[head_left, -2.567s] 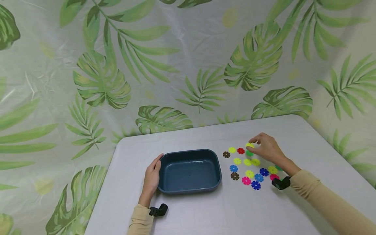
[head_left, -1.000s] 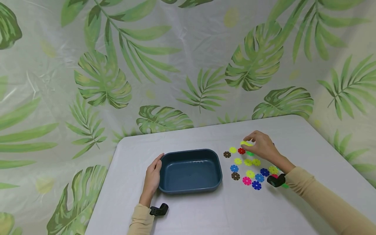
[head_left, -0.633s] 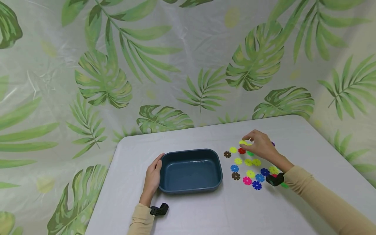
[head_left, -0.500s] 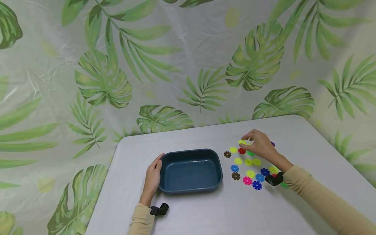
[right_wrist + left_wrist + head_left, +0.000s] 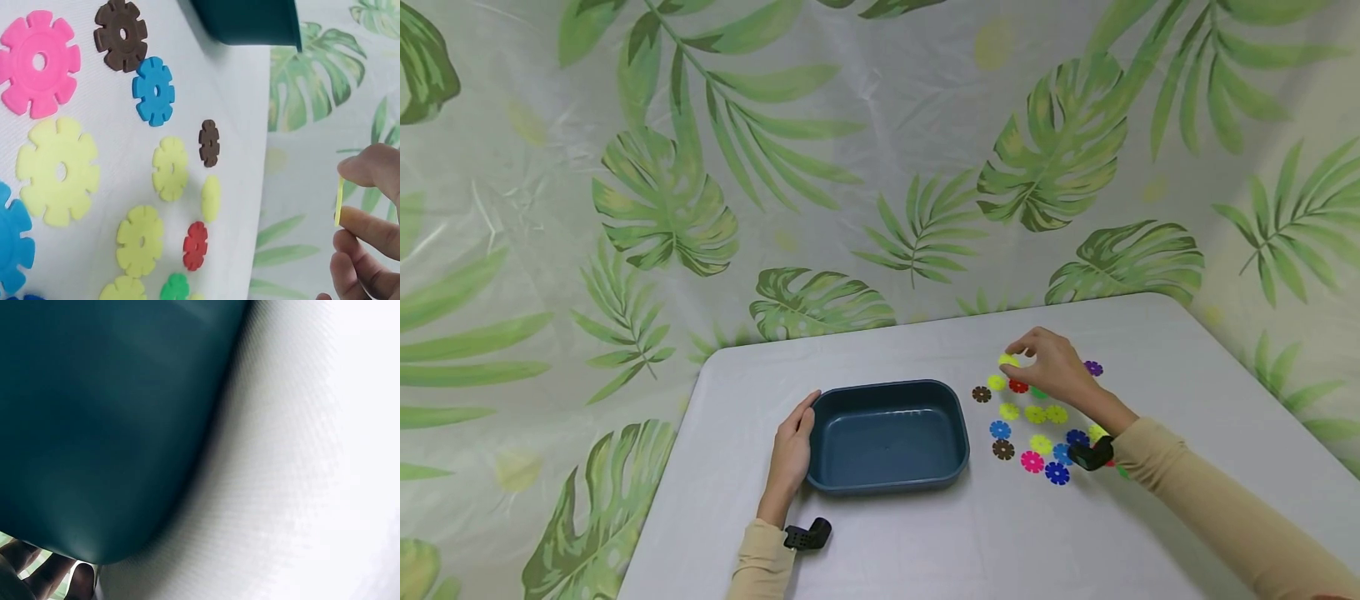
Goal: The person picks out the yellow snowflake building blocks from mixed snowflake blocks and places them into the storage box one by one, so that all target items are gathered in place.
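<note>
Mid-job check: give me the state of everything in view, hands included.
Blue bin: upright, uncovered, on the table.
Left hand: resting against the bin's side.
Right hand: pinching a yellow disc.
Yellow disc: raised off the table.
Remaining discs: lying flat on the table.
Wrist cameras: worn, one per wrist.

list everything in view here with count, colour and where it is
table: 1, white, under everything
tray: 1, dark teal, on table
yellow discs: at least 7, yellow, one held, rest on table
brown discs: 2, dark brown, tray side of group
light blue discs: 2, light blue, on table
dark blue discs: 2, dark blue, on table
red disc: 1, red, on table
pink discs: at least 1, pink, on table
green discs: at least 2, green, partly hidden
purple disc: 1, purple, far right of group
backdrop: 1, green leaves on pale ground, behind table
wrist cameras: 2, black, on wrists
sleeves: 2, beige, on forearms
left hand: 1, bare, at tray's left side
right hand: 1, bare, pinching a yellow disc
</note>
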A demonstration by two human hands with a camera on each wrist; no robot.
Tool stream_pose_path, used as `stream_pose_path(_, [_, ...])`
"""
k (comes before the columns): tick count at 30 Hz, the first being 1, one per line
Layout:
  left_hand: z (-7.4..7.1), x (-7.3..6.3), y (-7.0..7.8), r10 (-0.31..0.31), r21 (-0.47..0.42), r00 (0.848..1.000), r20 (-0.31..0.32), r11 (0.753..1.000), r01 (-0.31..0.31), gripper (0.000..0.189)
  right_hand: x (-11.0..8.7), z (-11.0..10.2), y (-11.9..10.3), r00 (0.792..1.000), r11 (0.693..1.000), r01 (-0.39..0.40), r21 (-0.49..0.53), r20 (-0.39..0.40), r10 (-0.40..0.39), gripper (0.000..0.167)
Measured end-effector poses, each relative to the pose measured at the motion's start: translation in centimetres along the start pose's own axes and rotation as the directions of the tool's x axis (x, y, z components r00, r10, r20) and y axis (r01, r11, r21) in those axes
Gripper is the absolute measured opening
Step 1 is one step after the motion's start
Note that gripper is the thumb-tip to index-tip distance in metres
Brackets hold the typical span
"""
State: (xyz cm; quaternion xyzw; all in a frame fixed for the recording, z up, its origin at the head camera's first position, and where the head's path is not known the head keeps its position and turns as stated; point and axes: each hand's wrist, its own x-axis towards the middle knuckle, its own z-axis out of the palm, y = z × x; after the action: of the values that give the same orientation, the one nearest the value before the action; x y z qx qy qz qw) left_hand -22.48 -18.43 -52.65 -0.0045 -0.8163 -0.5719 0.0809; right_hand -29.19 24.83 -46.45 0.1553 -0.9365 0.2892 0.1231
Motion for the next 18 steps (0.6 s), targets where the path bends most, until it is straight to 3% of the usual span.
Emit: stream_pose_path(18, [-0.1,0.0,0.0,0.011,0.007,1.000,-0.003,1.000,-0.011,0.042,0.9,0.5,-2.0,0.999,0.999,0.044,0.027,-0.009,-0.043,0.027])
